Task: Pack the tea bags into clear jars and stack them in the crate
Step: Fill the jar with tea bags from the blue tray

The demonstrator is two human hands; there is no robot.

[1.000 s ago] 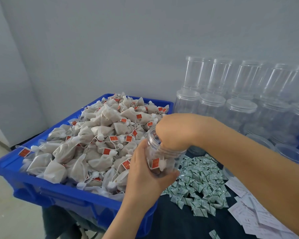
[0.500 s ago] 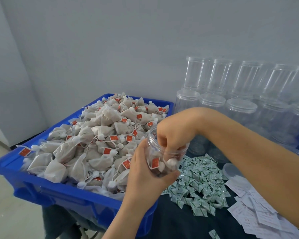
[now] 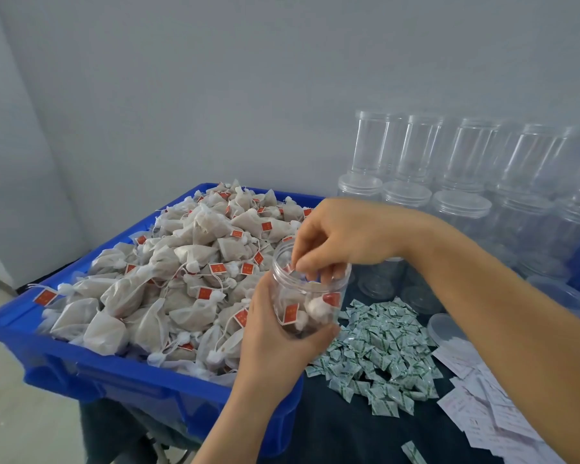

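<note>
A blue crate [image 3: 114, 373] at the left is heaped with mesh tea bags [image 3: 181, 262] that carry red tags. My left hand [image 3: 275, 343] grips a clear open jar [image 3: 310, 303] from the side and below, holding it just right of the crate. A few tea bags lie in the jar's bottom. My right hand [image 3: 335, 239] hovers over the jar's mouth with its fingertips dipping loosely inside the rim; I see nothing held in them.
Rows of empty clear lidded jars [image 3: 462, 209] stand stacked along the back right wall. A pile of small green-and-white sachets [image 3: 382, 346] lies on the dark table, with white paper slips [image 3: 482, 406] and a loose clear lid [image 3: 446, 326] to its right.
My right hand has risen out of the jar; its fingers were deep inside and are now at the rim. The jar and my left hand have stayed in place.
</note>
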